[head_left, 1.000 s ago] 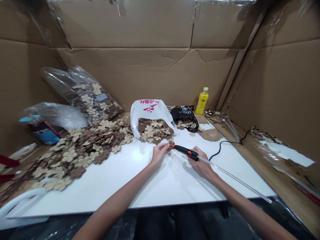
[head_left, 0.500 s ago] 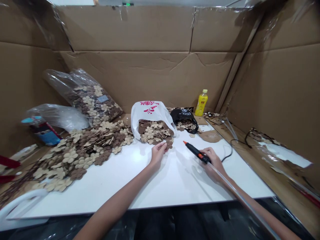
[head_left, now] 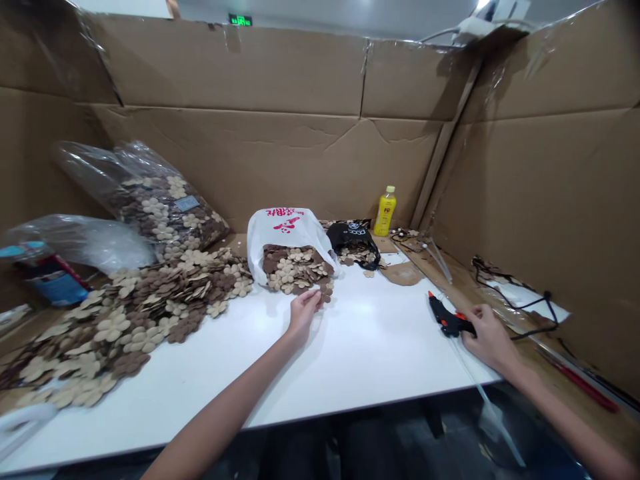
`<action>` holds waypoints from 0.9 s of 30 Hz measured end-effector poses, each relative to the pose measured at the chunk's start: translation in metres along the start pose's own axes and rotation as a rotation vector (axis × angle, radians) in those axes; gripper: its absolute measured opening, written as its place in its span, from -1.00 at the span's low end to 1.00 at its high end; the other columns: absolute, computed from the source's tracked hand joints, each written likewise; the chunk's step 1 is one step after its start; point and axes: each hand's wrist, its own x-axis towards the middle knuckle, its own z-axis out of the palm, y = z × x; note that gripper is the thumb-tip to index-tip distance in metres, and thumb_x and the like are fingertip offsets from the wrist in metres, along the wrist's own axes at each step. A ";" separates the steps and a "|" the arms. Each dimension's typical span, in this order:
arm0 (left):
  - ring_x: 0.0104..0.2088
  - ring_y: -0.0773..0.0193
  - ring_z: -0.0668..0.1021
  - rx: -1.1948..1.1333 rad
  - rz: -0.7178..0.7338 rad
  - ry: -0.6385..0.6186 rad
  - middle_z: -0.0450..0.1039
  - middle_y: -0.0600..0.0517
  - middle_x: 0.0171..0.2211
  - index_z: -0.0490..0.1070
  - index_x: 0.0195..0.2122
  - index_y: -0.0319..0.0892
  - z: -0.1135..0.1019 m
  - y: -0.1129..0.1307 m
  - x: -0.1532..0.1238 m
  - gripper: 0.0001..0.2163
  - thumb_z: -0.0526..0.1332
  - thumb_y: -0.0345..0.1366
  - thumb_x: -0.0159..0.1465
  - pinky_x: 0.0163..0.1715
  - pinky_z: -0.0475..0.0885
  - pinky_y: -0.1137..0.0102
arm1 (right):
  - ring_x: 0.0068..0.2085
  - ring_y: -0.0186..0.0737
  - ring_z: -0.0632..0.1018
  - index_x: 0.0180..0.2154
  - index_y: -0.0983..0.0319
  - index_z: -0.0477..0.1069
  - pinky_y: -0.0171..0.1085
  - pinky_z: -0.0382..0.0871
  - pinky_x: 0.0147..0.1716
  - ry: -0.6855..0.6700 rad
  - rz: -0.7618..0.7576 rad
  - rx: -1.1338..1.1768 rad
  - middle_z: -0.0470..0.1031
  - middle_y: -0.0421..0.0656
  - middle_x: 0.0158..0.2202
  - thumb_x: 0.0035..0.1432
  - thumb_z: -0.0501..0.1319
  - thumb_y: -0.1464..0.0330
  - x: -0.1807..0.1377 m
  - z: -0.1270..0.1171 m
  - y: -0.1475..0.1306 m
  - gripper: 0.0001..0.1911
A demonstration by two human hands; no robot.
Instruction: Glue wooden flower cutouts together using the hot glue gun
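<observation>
My left hand (head_left: 304,313) is closed in a pinch on a dark brown flower cutout (head_left: 326,291), just in front of the white plastic bag (head_left: 287,223). Flower cutouts in brown and beige spill from that bag's mouth. Over the right side of the white tabletop, my right hand (head_left: 489,335) is closed around the handle of a black and orange glue gun (head_left: 449,319). The gun's orange tip points away from me, and a long clear glue stick trails from its back end toward the table's front edge.
A big heap of flower cutouts (head_left: 165,303) covers the left side, with a full clear bag (head_left: 173,207) behind it. A black bag (head_left: 353,240) and a yellow bottle (head_left: 385,212) stand at the back. Cardboard walls (head_left: 240,147) enclose the table; a black cord (head_left: 543,327) loops at right.
My right hand has carried the glue gun to the right, away from my left hand. The left hand still pinches the flower cutout. The view has shifted right.
</observation>
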 end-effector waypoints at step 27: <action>-0.47 0.27 0.48 0.101 0.033 -0.075 0.50 -0.11 -0.47 0.49 -0.45 -0.29 -0.002 -0.003 -0.003 -0.82 0.28 -0.26 -0.01 -0.43 0.33 0.37 | -0.11 0.04 0.43 -0.18 0.35 0.45 -0.15 0.24 -0.20 -0.185 0.257 0.255 0.46 0.16 -0.23 0.08 0.09 0.38 0.158 0.053 -0.199 -0.71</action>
